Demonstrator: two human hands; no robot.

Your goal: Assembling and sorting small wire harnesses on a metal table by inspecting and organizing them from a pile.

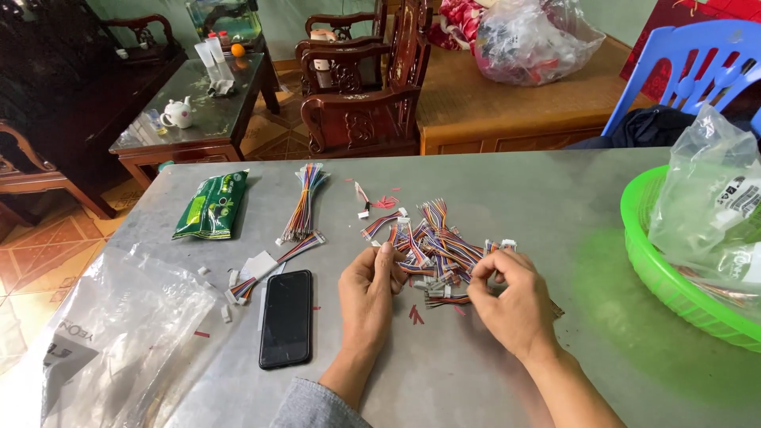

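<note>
Head camera looks down on both hands working at a loose pile of multicoloured wire harnesses [432, 250] in the middle of the grey surface [507, 190]. Left hand [369, 293] is curled, thumb and fingertips pinched on the strands at the pile's near-left edge. Right hand [511, 305] is likewise closed, fingers nipping wires at the pile's right side near a small white connector [508, 245]. Both hands pull on the same tangle, so a snagged strand could likely drag neighbouring harnesses along or strain a wire at its plug.

Left of the hands a black smartphone [285, 317] lies flat, with a short harness [265, 269] just beyond it and a straight tied bundle of wires [304, 202] farther back. A green foil packet [212, 204] sits near the far-left edge, and a crumpled clear plastic bag [111, 341] hangs at the near-left corner, where it could slide off. A green plastic basket [666, 273] stands at the right.
</note>
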